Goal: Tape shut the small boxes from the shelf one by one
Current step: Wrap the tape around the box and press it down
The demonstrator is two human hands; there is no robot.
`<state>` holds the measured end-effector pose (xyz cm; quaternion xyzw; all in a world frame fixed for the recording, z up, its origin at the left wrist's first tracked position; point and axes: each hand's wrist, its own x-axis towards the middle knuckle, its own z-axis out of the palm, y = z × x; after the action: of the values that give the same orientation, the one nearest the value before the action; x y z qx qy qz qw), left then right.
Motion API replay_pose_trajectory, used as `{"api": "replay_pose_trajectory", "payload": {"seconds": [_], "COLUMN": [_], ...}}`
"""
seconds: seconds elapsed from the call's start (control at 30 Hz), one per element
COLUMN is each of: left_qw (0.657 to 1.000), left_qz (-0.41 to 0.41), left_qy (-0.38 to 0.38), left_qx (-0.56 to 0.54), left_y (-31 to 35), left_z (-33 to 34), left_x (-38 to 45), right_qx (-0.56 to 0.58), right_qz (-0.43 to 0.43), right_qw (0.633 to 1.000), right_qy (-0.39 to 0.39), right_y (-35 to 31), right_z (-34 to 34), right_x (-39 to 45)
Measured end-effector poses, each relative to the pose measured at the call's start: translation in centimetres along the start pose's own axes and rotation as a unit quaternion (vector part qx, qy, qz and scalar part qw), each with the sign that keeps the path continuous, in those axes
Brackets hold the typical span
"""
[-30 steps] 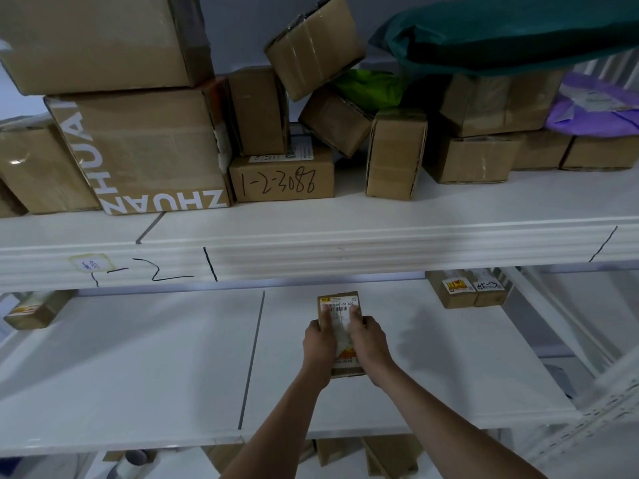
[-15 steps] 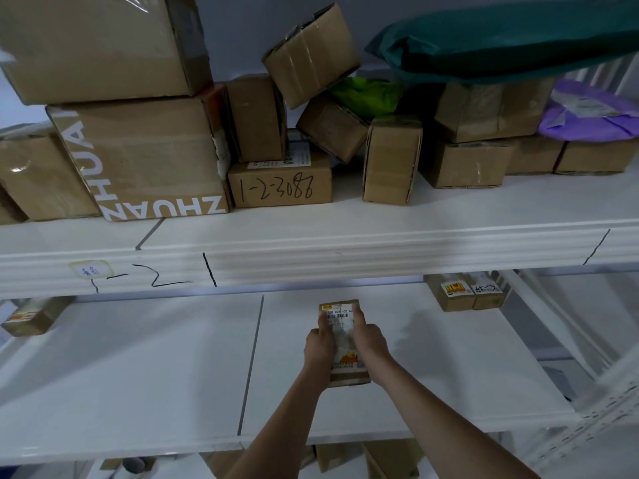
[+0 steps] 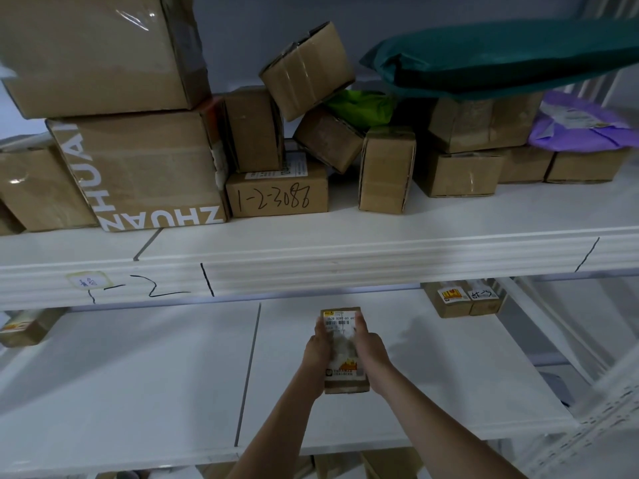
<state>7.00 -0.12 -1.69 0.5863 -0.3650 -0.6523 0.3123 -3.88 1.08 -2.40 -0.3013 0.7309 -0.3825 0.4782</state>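
Head view looks down at a small labelled box (image 3: 344,350) held over the lower shelf board (image 3: 138,382). Left hand (image 3: 320,344) and right hand (image 3: 370,344) grip its long sides, fingers curled onto the label (barcode end pointing away). Larger cartons (image 3: 145,167) crowd the upper shelf (image 3: 380,261).
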Motion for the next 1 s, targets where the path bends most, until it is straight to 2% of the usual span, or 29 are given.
{"api": "replay_pose_trajectory", "payload": {"seconds": [0.07,0.2,0.27,0.4,0.5,0.57,0.67,0.77,0.83,0.9,1.0], "left_qw": [1.000,0.986,0.983,0.981,0.982,0.980,0.983,0.995,0.996,0.997,1.000], "left_qz": [0.007,0.103,0.135,0.105,0.089,0.101,0.107,0.077,0.067,0.053,0.024], "left_qy": [-0.012,0.058,0.036,-0.057,-0.079,-0.064,0.002,-0.030,-0.057,-0.045,0.001], "left_qx": [0.022,0.115,0.121,0.152,0.149,0.157,0.146,0.047,-0.021,-0.038,-0.017], "left_y": [0.1,0.0,0.0,0.3,0.2,0.1,-0.3,-0.7,-0.9,-1.0,-1.2], "left_z": [-0.3,-1.1,-1.1,-0.6,-1.1,-1.6,-2.2,-2.2,-1.9,-1.3,0.0], "left_x": [0.0,0.6,0.5,0.0,0.1,0.3,0.9,1.0,0.5,0.3,0.5], "right_qx": [0.018,0.036,0.032,-0.002,0.021,0.038,0.025,-0.024,-0.010,-0.002,0.010], "right_qz": [0.008,0.010,0.001,-0.017,-0.025,-0.026,-0.060,-0.064,-0.038,-0.035,-0.049], "right_qw": [1.000,0.999,0.998,0.997,0.999,0.999,0.998,0.998,0.998,0.998,0.998], "right_qy": [-0.001,0.037,0.053,0.076,0.029,-0.016,-0.015,-0.001,-0.042,-0.060,-0.041], "right_y": [0.2,0.6,0.7,0.7,0.7,0.7,1.0,1.2,0.9,0.8,1.0], "right_z": [-0.2,-0.8,-0.9,-1.2,-1.5,-1.9,-2.4,-2.5,-2.0,-1.4,-0.4], "right_x": [0.2,0.4,0.5,0.5,0.5,0.4,0.9,0.8,0.2,-0.3,-0.9]}}
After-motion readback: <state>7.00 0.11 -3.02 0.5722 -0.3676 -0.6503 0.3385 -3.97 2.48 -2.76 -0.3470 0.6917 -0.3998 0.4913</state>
